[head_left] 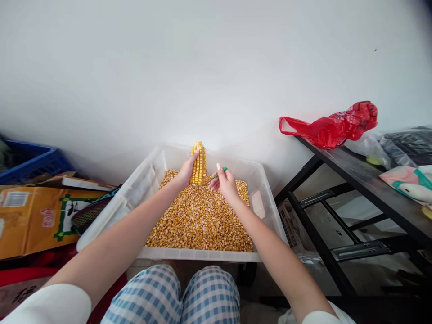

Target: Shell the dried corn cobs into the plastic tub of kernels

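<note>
My left hand (188, 171) is closed around an ear of corn (199, 166), held nearly upright above the bin. Some rows along the yellow cob look stripped or grooved, though the detail is small. Just to the right, my right hand (224, 182) grips a thin tool with a green handle (221, 172). Its tip points toward the lower end of the ear; what kind of tool it is I cannot make out. Beneath both hands lies a deep layer of loose corn kernels (199, 220) inside a translucent plastic bin (266, 193).
A white wall (216, 72) rises behind the bin. On the right stands a black-framed table (364, 175) with a red plastic bag (337, 126) on it. A cardboard box (30, 220) and a blue crate (37, 162) are at left. My knees (182, 297) touch near the front.
</note>
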`<move>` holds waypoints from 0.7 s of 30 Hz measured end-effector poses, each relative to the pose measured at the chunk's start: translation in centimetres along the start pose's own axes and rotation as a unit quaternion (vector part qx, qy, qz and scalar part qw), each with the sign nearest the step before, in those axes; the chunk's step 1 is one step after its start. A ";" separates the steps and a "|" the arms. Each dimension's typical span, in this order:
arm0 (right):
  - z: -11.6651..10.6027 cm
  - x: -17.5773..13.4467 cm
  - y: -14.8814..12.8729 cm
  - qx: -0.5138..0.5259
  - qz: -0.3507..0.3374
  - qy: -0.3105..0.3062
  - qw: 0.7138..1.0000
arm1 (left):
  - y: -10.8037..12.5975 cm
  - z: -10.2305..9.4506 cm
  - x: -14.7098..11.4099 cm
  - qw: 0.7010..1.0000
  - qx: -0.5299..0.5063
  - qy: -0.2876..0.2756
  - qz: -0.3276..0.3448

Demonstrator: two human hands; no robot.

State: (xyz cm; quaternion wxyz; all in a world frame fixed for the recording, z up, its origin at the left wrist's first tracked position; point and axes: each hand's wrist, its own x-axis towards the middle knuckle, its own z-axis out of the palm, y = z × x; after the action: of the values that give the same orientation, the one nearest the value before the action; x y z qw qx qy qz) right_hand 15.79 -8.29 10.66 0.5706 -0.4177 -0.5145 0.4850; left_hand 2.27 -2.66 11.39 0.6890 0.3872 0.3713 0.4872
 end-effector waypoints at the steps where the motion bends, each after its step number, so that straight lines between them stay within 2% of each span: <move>1: 0.0 0.1 -0.3 0.022 -0.014 0.013 1.000 | 0.0 0.1 0.0 1.000 -0.008 0.003 -0.001; 4: -0.1 0.4 -0.9 0.074 -0.030 0.036 0.996 | -0.3 0.5 -0.1 0.999 -0.035 0.005 0.006; 10: -0.2 0.6 -0.8 0.076 0.000 0.050 0.996 | -0.2 0.7 -0.2 0.997 -0.073 0.018 -0.014; 14: -0.2 0.5 -0.6 0.064 0.022 0.030 0.997 | 0.2 0.3 -0.3 0.996 -0.082 0.016 -0.016; 21: -0.1 0.5 -0.9 0.098 -0.008 0.027 0.995 | 0.3 0.3 -0.2 0.994 -0.107 0.014 -0.013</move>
State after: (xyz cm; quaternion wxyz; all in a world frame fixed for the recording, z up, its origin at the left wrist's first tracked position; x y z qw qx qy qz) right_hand 16.03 -7.95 11.62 0.6263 -0.3686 -0.4519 0.5175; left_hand 2.39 -2.86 11.84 0.7274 0.2996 0.3314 0.5209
